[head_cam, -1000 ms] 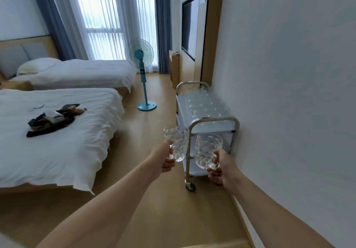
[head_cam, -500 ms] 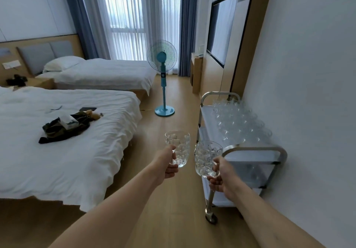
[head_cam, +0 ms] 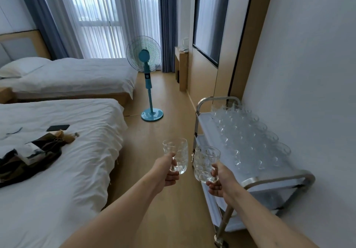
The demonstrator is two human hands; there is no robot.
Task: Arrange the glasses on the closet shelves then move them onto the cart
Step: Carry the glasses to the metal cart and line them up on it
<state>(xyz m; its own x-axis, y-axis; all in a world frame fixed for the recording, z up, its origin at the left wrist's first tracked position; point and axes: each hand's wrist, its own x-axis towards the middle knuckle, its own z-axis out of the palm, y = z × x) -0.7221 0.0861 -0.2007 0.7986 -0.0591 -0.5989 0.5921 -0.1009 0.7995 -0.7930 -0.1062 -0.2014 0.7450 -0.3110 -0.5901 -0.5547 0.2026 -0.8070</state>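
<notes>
My left hand (head_cam: 167,172) grips a clear dimpled glass (head_cam: 178,153) by its lower part, held upright over the wooden floor. My right hand (head_cam: 219,182) grips a second dimpled glass (head_cam: 205,162), close beside the first, at the near left corner of the cart. The steel cart (head_cam: 269,178) stands along the right wall. Its top shelf carries several rows of clear glasses (head_cam: 248,138). Both hands are just left of the cart's top shelf, a little above its level.
A white bed (head_cam: 57,170) with dark clothes and a phone on it lies left, a second bed (head_cam: 77,76) behind it. A blue standing fan (head_cam: 147,78) stands in the aisle ahead. A wall television (head_cam: 210,22) and a small desk (head_cam: 182,68) are at the right.
I have moved forward, so the cart is nearer and more to my right. Both hands still hold their glasses, now beside the cart's near corner.
</notes>
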